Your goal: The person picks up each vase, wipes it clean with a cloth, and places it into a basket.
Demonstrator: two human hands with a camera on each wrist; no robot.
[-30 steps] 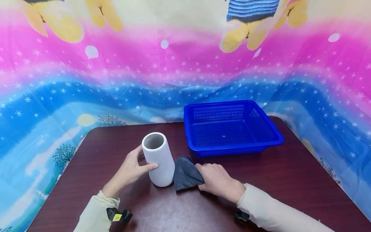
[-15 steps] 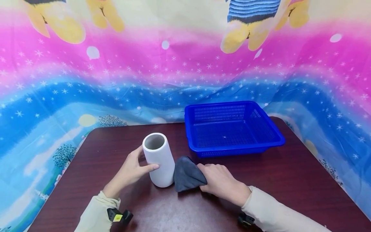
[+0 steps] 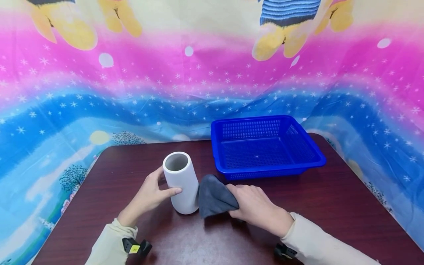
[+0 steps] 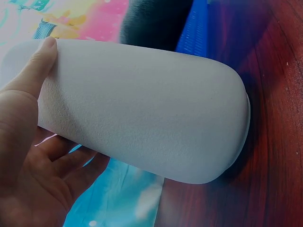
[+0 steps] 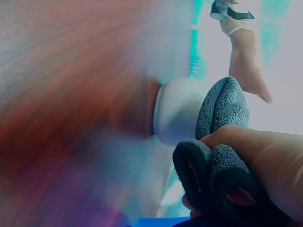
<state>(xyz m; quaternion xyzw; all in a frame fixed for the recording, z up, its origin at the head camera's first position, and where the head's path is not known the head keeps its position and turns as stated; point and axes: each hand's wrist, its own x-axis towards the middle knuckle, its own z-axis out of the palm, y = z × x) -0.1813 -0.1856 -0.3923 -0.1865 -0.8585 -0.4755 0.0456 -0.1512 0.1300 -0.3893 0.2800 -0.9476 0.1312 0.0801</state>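
white tapered ceramic-looking vase [image 3: 186, 182] steady, dark grey fleecy cloth [image 3: 213, 197] shifted up and right

vase stands on the dark red-brown wood-grain table [image 3: 179, 239]; my left hand [image 3: 149, 193] curves round it, thumb in front. my right hand [image 3: 260, 207] clutches the cloth, fingers curled, just beside the vase; contact, cannot tell. vase unmoved: i judge the left hand braces it. behind, right: blue rectangular perforated plastic basket [image 3: 266, 170].
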